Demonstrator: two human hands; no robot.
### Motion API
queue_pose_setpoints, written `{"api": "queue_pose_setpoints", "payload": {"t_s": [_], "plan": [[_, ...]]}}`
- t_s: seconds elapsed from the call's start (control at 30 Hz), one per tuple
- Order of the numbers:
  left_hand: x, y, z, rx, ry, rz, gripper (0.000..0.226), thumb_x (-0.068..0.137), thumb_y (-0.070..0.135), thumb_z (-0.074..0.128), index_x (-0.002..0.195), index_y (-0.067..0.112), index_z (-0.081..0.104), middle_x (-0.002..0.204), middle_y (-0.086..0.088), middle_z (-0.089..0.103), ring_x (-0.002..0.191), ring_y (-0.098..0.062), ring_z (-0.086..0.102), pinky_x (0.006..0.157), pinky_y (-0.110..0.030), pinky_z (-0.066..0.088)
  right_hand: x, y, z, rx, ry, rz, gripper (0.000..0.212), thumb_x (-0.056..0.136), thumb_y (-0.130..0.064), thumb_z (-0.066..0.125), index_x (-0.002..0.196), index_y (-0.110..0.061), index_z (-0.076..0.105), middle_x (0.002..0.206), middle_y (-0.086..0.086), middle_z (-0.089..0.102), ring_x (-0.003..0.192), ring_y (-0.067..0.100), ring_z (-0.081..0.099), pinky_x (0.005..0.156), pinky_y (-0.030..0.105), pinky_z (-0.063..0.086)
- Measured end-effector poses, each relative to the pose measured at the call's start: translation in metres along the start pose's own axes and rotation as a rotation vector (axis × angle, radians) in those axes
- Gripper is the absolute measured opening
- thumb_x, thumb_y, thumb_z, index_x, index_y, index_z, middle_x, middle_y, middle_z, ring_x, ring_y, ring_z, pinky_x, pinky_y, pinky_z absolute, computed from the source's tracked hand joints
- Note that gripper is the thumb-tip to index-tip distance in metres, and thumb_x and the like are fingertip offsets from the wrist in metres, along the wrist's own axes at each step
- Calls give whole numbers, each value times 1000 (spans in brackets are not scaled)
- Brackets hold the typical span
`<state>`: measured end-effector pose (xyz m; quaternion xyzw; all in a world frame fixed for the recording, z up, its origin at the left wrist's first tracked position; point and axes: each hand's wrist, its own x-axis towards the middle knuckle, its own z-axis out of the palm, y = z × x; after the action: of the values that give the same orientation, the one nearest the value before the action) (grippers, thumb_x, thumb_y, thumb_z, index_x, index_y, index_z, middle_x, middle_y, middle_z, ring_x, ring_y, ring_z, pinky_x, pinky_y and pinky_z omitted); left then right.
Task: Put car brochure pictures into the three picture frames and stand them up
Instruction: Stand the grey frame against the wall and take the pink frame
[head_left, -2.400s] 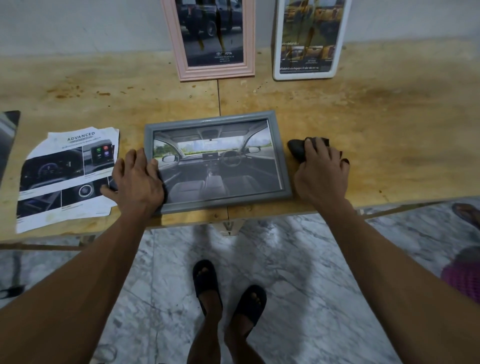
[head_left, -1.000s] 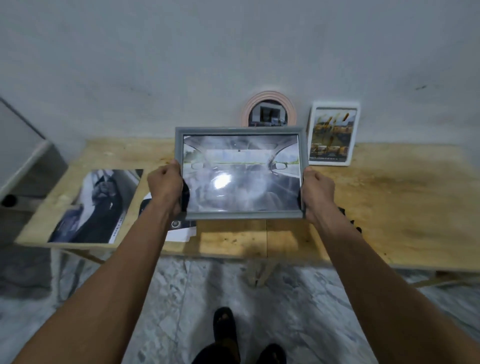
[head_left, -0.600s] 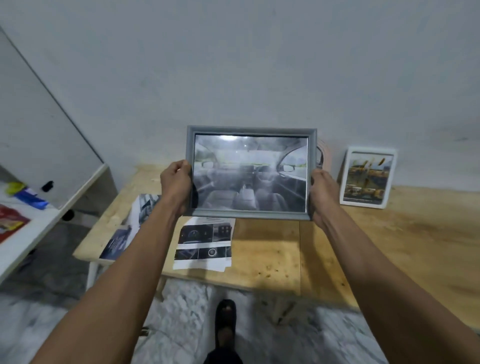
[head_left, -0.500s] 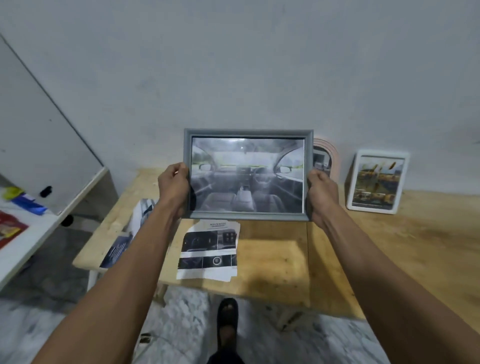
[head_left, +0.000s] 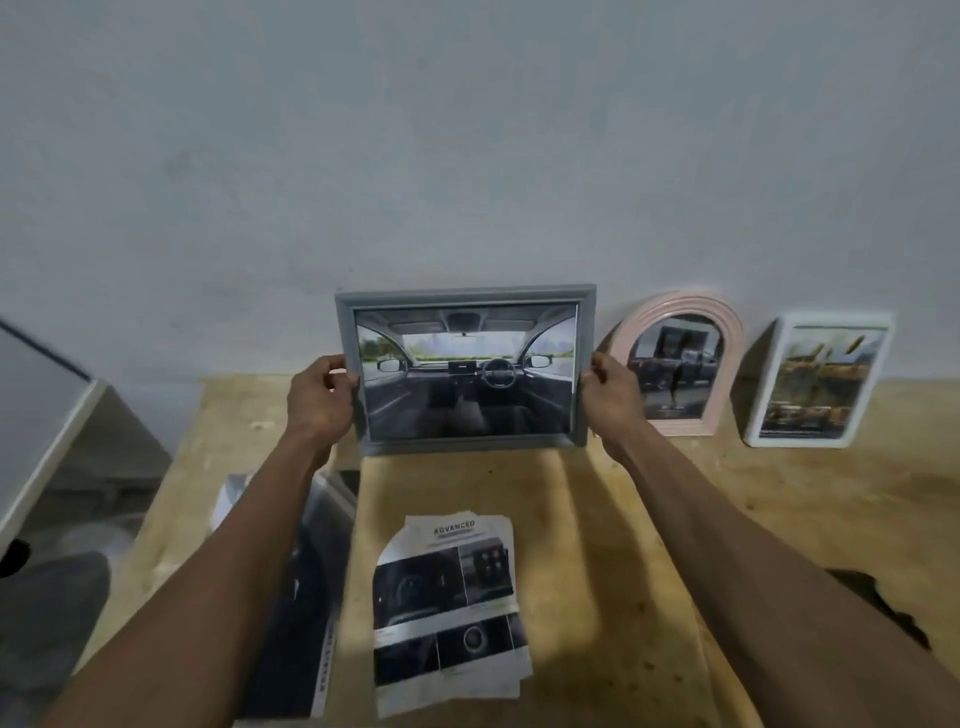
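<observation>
A grey picture frame (head_left: 467, 304) with a car-interior picture stands upright at the back of the wooden table (head_left: 597, 519), close to the wall. My left hand (head_left: 319, 402) grips its left edge and my right hand (head_left: 610, 397) grips its right edge. Whether its lower edge touches the tabletop I cannot tell. To its right a pink arched frame (head_left: 675, 364) with a car picture leans at the wall. Further right stands a white frame (head_left: 818, 382) with a yellow-toned picture.
A cut brochure sheet (head_left: 452, 608) lies on the table in front of me. A dark brochure (head_left: 296, 597) lies under my left forearm at the table's left edge. A dark object (head_left: 883, 603) lies by my right forearm. A white cabinet (head_left: 41, 415) stands at the left.
The grey frame was lifted from flat on the table, turned upright, and carried back and down toward the wall, left of the pink frame. Both hands hold its sides throughout.
</observation>
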<state>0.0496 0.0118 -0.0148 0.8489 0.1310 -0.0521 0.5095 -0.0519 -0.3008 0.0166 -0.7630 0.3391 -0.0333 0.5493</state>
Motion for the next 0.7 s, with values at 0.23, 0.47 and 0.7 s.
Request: {"api": "queue_pose_setpoints", "payload": {"t_s": [0.23, 0.47, 0.7], "plan": [[30, -13, 25, -4, 6, 2, 24, 101, 12, 53, 121, 16, 65, 109, -14, 67, 100, -36, 65, 86, -56, 59, 41, 14, 32, -86, 58, 27, 36, 100, -10, 43, 133, -12, 56, 123, 9, 65, 109, 27, 60, 101, 41, 48], [45, -31, 43, 56, -5, 65, 24, 99, 8, 50, 117, 13, 65, 108, -12, 69, 96, -35, 66, 78, -55, 60, 60, 26, 51, -99, 93, 74, 38, 101, -6, 40, 137, -9, 51, 130, 11, 59, 116, 26, 55, 108, 32, 40], [47, -37, 53, 25, 12, 30, 26, 98, 3, 53, 121, 8, 66, 115, -15, 70, 102, -35, 66, 82, -44, 58, 64, 40, 58, -124, 114, 59, 35, 101, -6, 39, 131, -11, 55, 117, 10, 64, 103, 24, 58, 93, 31, 47]]}}
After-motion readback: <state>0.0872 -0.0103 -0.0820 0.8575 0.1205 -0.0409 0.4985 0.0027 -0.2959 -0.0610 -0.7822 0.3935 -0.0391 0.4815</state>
